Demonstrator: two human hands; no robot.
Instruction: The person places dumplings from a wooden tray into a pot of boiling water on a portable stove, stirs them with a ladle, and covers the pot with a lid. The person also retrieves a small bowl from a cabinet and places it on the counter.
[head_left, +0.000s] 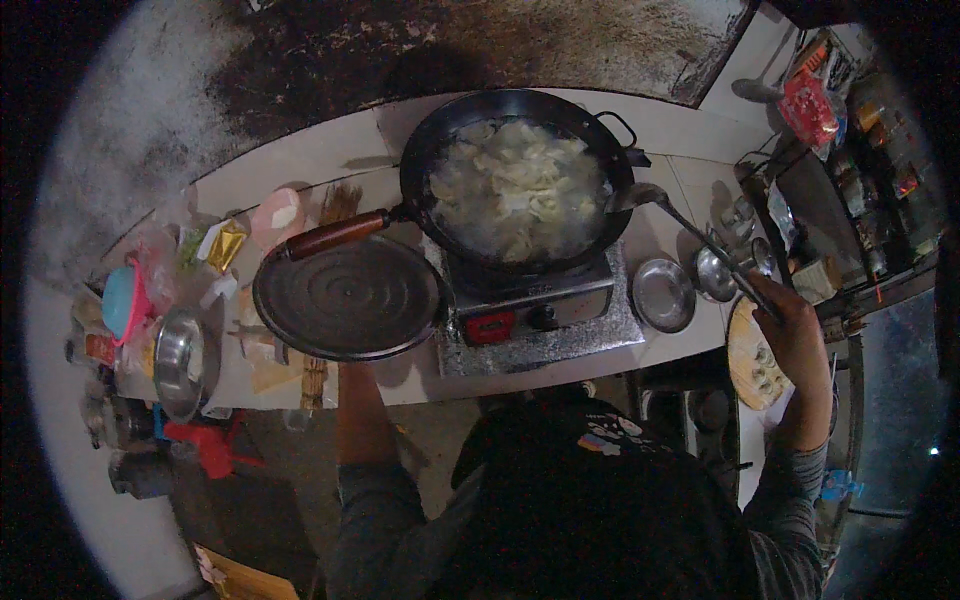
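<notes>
A black wok (416, 199) full of pale, folded dumplings (525, 172) in cloudy liquid sits on a portable stove (574, 304). My right hand (784, 315) grips the handle of a metal ladle (697, 240), its bowl at the wok's right rim. On the left, my left forearm (365, 420) runs up beneath a dark round lid (349, 300). That lid is held with its ringed face up, and it covers my left hand and fingers. The wok's wooden handle (337, 234) passes over the lid's far edge.
Foil (540, 352) lies under the stove. Right of it are a small metal bowl (664, 296) and a round board (739, 352) with several dumplings. Left stand a steel basin (178, 364) and a pink-and-blue basin (124, 304). A red plastic item (214, 450) is below the counter edge.
</notes>
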